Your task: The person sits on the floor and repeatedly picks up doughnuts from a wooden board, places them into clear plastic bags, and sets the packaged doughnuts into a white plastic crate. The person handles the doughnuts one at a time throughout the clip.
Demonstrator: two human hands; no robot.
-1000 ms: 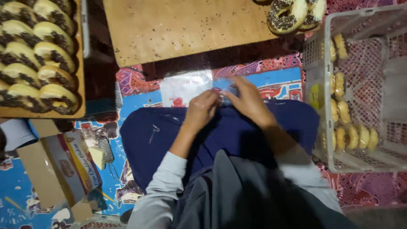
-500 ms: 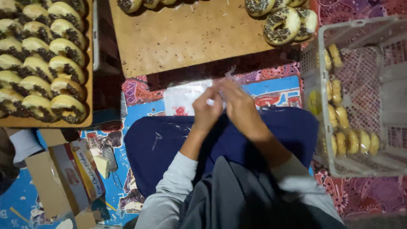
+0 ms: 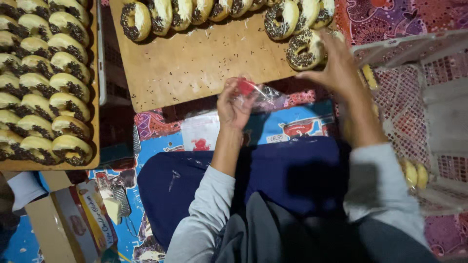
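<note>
- Left hand (image 3: 234,108), centre of the frame: fingers pinched shut on a clear plastic bag (image 3: 261,93) with a red patch at its top, held up above the lap.
- Right hand (image 3: 336,65), upper right of the frame: fingers spread and curled over a sprinkle-topped doughnut (image 3: 304,49) at the right edge of the wooden board (image 3: 195,63); touching or just above it, closed grip not yet visible.
- Doughnut: ring-shaped, pale dough, dark chocolate sprinkles over a light glaze, lying flat beside two others in the upper right.
- Bag: thin, crumpled, transparent; mouth not clearly seen as open.
- Risk, judged: glaze smeared or sprinkles shed if squeezed too hard; doughnut caught on a collapsed bag mouth held by one hand only; neighbouring doughnuts nudged off the board edge.
- Left of the frame: tray of doughnuts (image 3: 44,83) in rows.
- Right of the frame: white plastic basket (image 3: 438,122).
- Lower left: cardboard box (image 3: 73,224).
</note>
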